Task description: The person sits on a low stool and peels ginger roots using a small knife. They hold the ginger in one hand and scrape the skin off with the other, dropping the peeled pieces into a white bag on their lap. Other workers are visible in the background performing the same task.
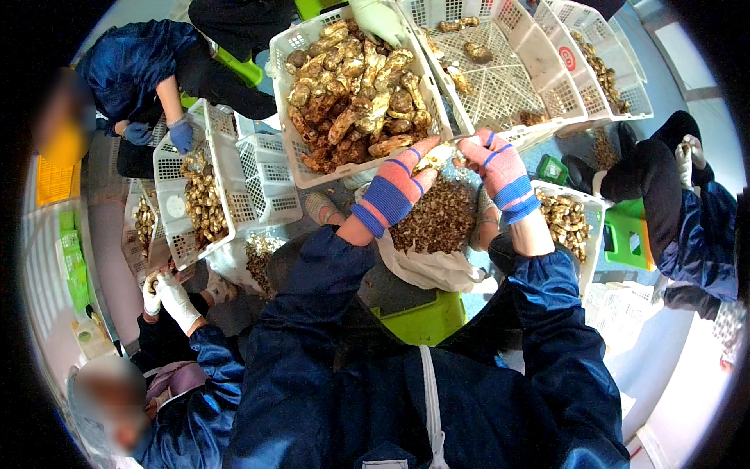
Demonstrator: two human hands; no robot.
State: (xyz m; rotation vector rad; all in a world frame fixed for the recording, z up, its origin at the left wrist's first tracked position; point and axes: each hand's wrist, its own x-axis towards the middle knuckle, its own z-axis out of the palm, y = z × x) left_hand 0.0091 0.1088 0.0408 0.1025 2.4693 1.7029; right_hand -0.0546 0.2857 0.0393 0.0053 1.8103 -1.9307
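Observation:
My left hand (pixel 404 182), in a pink and blue knit glove, grips a pale, brown-flecked mushroom (pixel 435 157). At the mushroom's right end is my right hand (pixel 492 167) in a matching glove; its fingers are closed around a small tool that looks like a knife, largely hidden. Below both hands a white bag (pixel 430 269) lies spread around a heap of brown trimmings (pixel 436 220). Just beyond my left hand stands a white plastic crate (pixel 357 171) heaped with thick-stemmed mushrooms (pixel 366 88), some pale, some dark brown.
Another white crate (pixel 562 97) at the upper right holds a few mushrooms. A co-worker's pale-gloved hand (pixel 378 20) reaches into the full crate. More crates and co-workers flank me on both sides. A crate of mushrooms (pixel 565 223) stands beside my right forearm, near a green stool (pixel 627 234).

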